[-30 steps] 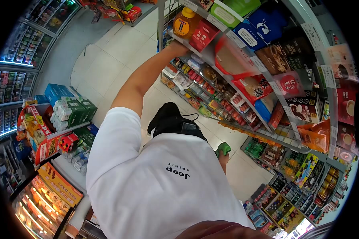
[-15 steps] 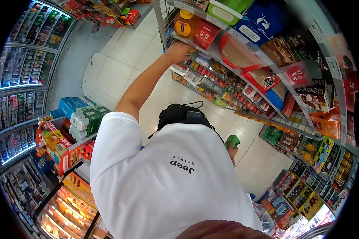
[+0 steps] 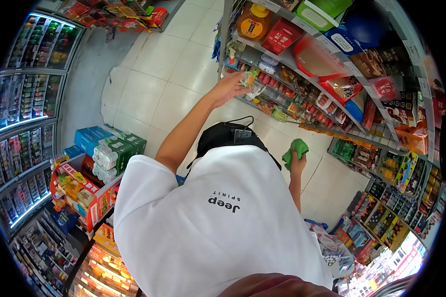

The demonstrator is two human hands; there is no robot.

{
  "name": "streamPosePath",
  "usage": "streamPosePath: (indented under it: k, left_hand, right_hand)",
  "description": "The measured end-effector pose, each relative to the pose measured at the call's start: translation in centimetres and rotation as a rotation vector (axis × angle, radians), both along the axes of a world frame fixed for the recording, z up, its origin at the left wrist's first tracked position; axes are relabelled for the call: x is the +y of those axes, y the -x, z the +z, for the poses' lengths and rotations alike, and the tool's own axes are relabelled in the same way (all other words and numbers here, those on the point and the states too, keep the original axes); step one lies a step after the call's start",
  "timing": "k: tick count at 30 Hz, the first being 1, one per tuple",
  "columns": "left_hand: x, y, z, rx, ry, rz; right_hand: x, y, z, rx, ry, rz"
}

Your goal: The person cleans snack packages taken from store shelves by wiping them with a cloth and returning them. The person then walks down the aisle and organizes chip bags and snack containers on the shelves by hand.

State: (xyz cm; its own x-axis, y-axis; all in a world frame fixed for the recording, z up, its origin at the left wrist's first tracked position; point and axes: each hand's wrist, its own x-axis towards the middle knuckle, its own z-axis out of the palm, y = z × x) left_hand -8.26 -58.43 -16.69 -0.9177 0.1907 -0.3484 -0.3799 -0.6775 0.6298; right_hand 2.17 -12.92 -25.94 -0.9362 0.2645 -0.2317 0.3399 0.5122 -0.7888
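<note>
Nearest, a white T-shirt is filling the lower middle of the view, its Jeep print appearing upside down. Just beyond, the right hand is holding a bunched green cloth, its grip closing around the fabric; more of that forearm is showing than half a second ago. Farther out, the left hand is pinching a small clear packet with green and orange contents, its grip clamping one end between thumb and fingers. That hand is drawing back from the shelf edge beneath the red carton, so the packet is now coming into plain sight, lying in the hand in front of the lower tiers. A yellow-capped honey bottle is standing beside the carton, and packaged snacks are lining the tiers below. Farthest off, drinks coolers are glowing at the left.
</note>
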Motion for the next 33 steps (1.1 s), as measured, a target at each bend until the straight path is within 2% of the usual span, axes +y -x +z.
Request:
streamPosePath:
  k: [3, 5, 7, 9, 11, 13, 16, 19, 21, 25, 29, 30, 33]
  left_hand:
    - [-0.6, -2.6, 1.7, -0.067, -0.328, -0.062]
    - [-0.8, -3.6, 3.2, -0.033, -0.332, -0.097]
    - [-0.9, -4.2, 4.8, -0.004, -0.349, -0.153]
    - [-0.7, -4.7, 6.5, 0.024, -0.386, -0.221]
    - [0.0, -5.7, 7.6, 0.048, -0.357, -0.287]
    - [0.7, -6.9, 8.4, 0.065, -0.334, -0.328]
    - [1.8, -8.3, 9.2, 0.194, -0.269, -0.243]
    - [1.6, -8.7, 9.5, 0.139, -0.2, -0.188]
    - [1.8, -8.8, 9.3, 0.154, -0.243, -0.236]
    - [2.5, -9.2, 10.3, 0.214, -0.332, -0.331]
    - [2.6, -9.1, 11.9, 0.173, -0.511, -0.399]
    - [2.7, -9.1, 12.2, 0.168, -0.428, -0.371]
    - [2.7, -9.1, 13.2, 0.14, -0.499, -0.341]
  right_hand:
    - [-7.7, 2.6, 6.5, 0.093, 0.136, 0.062]
    - [-12.2, 3.9, 10.9, 0.144, 0.177, 0.173]
    - [-16.8, 4.4, 15.9, 0.392, 0.109, 0.285]
    - [-19.9, 4.4, 19.5, 0.572, -0.056, 0.402]
    - [-23.2, 3.9, 22.8, 0.716, -0.104, 0.442]
    - [-25.1, 3.4, 23.3, 0.715, -0.153, 0.461]
    - [-26.4, 1.7, 23.1, 0.738, -0.187, 0.482]
    - [-26.4, -0.4, 22.2, 0.731, -0.181, 0.54]
    - [-26.2, -1.3, 22.3, 0.717, -0.218, 0.544]
    - [-24.4, 0.1, 22.1, 0.775, -0.079, 0.214]
    - [-22.8, -0.4, 22.9, 0.52, 0.352, -0.099]
    - [-22.5, -0.8, 23.5, 0.501, 0.357, -0.128]
    - [-22.1, -1.6, 24.2, 0.517, 0.378, -0.18]
